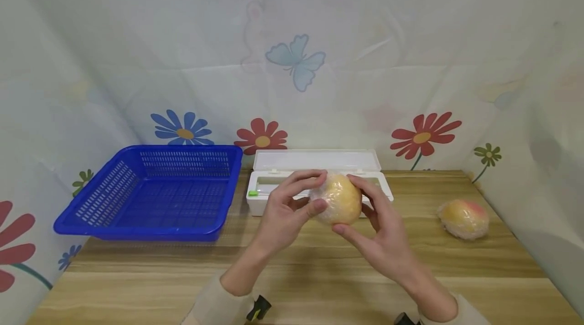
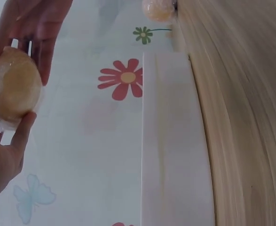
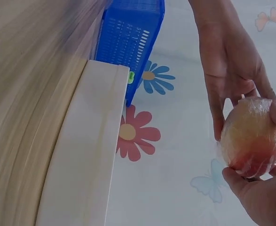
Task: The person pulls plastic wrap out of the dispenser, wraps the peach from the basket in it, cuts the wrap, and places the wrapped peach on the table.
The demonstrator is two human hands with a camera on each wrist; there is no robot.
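Between my two hands, a yellow peach (image 1: 343,199) wrapped in clear film is held up in front of the white box. My left hand (image 1: 287,213) grips its left side, thumb in front and fingers over the top. On the other side, my right hand (image 1: 385,231) grips it with the thumb underneath and fingers at the upper right. Red skin shows through the film on the peach (image 3: 253,139) in the right wrist view. Behind the hands stands a white cling film dispenser (image 1: 260,208), its lid (image 1: 317,159) raised; the hands partly hide it.
A blue plastic basket (image 1: 159,236) sits on the left of the wooden table (image 1: 315,284). Toward the right edge lies another film-wrapped peach (image 1: 464,218). A small green piece (image 1: 253,193) is on the dispenser's left end. Flower-patterned cloth (image 1: 347,102) hangs behind and at both sides.
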